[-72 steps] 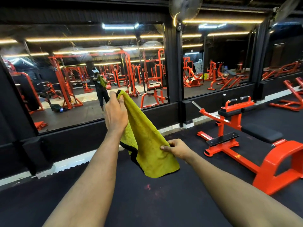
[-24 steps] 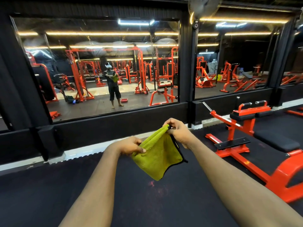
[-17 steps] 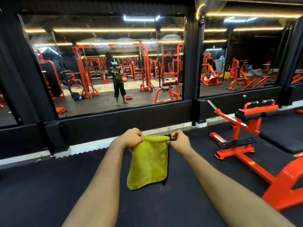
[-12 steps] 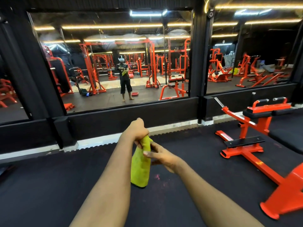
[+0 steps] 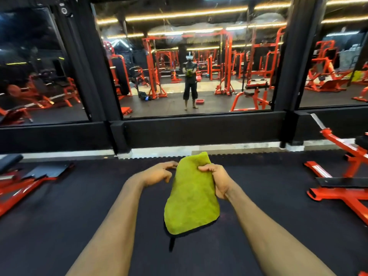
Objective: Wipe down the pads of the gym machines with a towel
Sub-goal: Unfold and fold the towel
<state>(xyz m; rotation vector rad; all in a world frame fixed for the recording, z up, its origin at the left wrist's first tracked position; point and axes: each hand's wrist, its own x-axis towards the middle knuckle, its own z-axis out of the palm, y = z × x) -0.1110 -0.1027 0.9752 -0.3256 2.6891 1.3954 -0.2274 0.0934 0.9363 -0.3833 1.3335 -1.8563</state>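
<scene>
A folded yellow-green towel [image 5: 192, 198] with a black edge hangs in front of me over the dark floor. My right hand [image 5: 216, 179] grips its upper right edge, fingers curled round the cloth. My left hand [image 5: 159, 173] is just left of the towel with relaxed fingers, fingertips close to the cloth's left edge and holding nothing. A black pad [image 5: 9, 163] of a machine shows at the far left edge. Part of another black pad [image 5: 362, 142] sits on the orange machine at the right.
An orange machine frame [image 5: 342, 188] stands on the floor at right, another orange frame [image 5: 23, 188] at left. A mirrored wall [image 5: 195, 76] with a black ledge runs across ahead, reflecting more orange machines. Black rubber floor [image 5: 59, 226] lies below my arms.
The view has turned left, so the right machine slid toward the edge and a left one appeared. My left hand let go of the towel; my right hand now holds it alone, folded.
</scene>
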